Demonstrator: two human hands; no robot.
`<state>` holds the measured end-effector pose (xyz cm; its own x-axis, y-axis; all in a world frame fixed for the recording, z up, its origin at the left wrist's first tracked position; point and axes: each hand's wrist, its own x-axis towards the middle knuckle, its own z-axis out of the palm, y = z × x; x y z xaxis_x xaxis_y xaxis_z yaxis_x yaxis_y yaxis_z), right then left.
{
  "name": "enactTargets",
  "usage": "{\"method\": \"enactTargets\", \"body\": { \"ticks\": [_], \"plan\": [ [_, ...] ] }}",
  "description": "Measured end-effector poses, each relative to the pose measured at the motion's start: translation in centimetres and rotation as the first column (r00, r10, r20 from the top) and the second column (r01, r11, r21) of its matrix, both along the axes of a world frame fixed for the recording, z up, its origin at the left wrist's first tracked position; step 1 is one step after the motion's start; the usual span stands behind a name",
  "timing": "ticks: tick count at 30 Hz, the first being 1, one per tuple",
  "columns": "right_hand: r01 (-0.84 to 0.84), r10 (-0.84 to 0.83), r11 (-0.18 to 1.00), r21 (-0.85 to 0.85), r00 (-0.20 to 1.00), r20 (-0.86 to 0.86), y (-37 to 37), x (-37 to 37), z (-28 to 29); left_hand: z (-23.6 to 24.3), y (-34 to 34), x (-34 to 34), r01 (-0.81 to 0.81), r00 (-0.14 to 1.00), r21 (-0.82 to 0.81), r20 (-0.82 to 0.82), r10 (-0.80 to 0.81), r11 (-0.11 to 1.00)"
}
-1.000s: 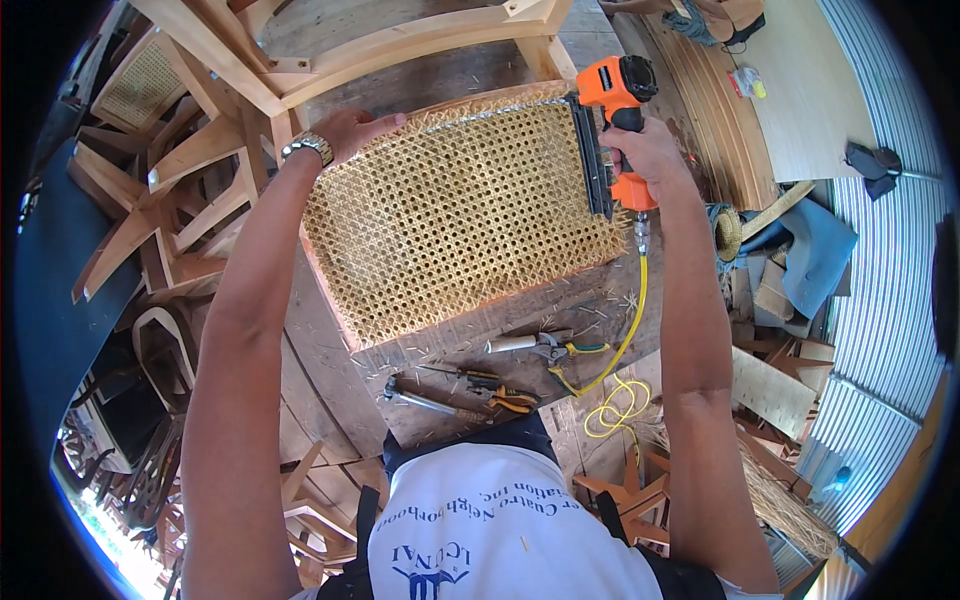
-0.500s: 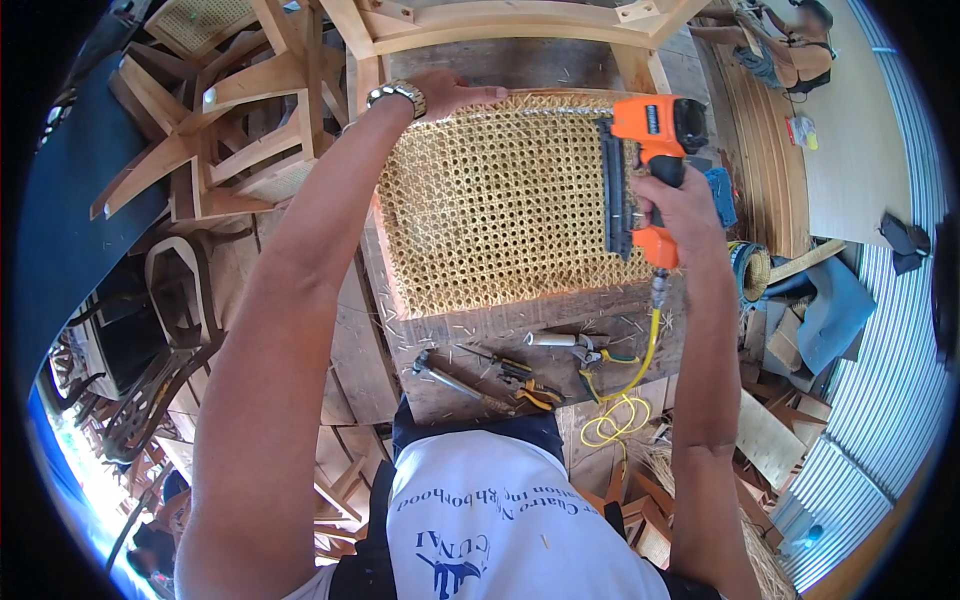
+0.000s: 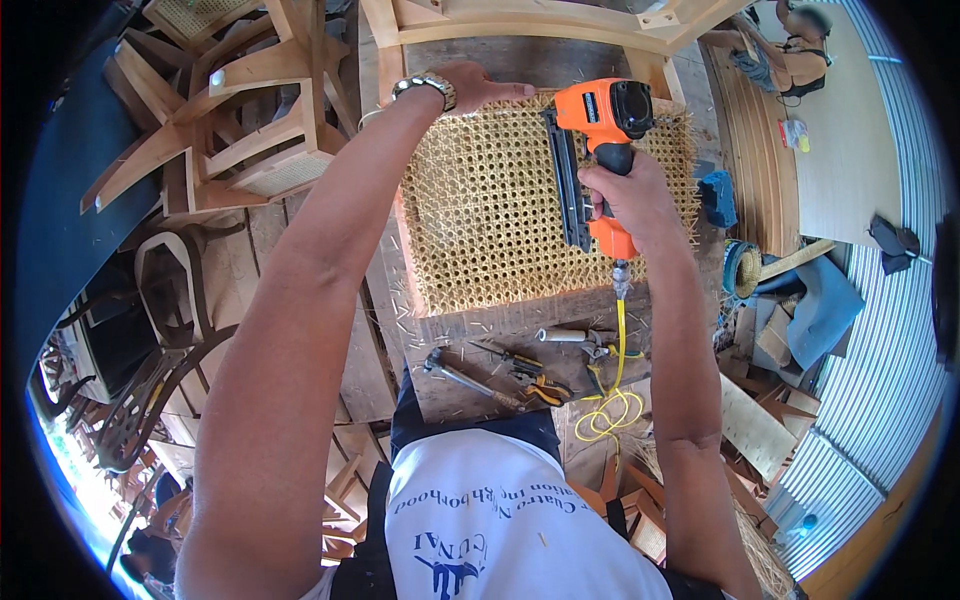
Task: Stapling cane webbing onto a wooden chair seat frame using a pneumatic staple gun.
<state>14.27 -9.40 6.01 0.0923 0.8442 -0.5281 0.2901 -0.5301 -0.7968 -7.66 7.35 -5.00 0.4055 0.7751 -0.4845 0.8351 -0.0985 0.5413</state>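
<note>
A panel of woven cane (image 3: 480,210) lies on the wooden workbench (image 3: 480,385), its frayed ends sticking out along the right edge. My left hand (image 3: 475,88), below a metal wristwatch, grips the panel's far edge. Its thumb stretches rightward along the rim, while the other fingers are mostly hidden over the edge. An orange and black pneumatic nail gun (image 3: 600,115) is in my right hand (image 3: 640,195), with my fingers wrapped round its black handle. The gun is over the right part of the cane, its nose close to the far edge; contact cannot be made out.
A hammer (image 3: 470,380), pliers (image 3: 548,390) and a white-handled tool (image 3: 562,335) lie at the bench's near side. A yellow air hose (image 3: 621,330) trails from the gun. Wooden chair frames (image 3: 255,150) crowd the left; another frame (image 3: 540,32) stands beyond. A person (image 3: 790,55) sits far right.
The nail gun and my right hand have moved left, and closer to my left hand along the far edge. My left hand still grips that edge.
</note>
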Motion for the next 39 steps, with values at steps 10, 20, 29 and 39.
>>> {"method": "enactTargets", "body": {
  "ticks": [10, 20, 29, 39],
  "plan": [
    [-0.005, 0.007, 0.999, -0.034, 0.999, 0.048, -0.4, -1.8, -0.1, 0.0, 0.1, 0.0, 0.024, 1.0, 0.009, 0.009, -0.024, 1.0],
    [0.039, -0.037, 0.999, -0.018, 0.991, 0.125, -0.6, -3.4, 0.8, -0.1, 0.5, 0.1, 0.065, 0.998, -0.036, -0.001, -0.065, 0.997],
    [0.066, -0.059, 0.997, -0.029, 0.981, 0.183, -0.6, -4.3, 1.0, 0.4, 0.7, 0.0, 0.098, 0.995, -0.096, -0.024, -0.1, 0.991],
    [0.119, -0.112, 0.992, -0.035, 0.98, 0.167, -0.7, -4.0, 1.9, 1.9, 0.3, -0.4, 0.119, 0.992, -0.124, -0.016, -0.122, 0.985]
  ]
}}
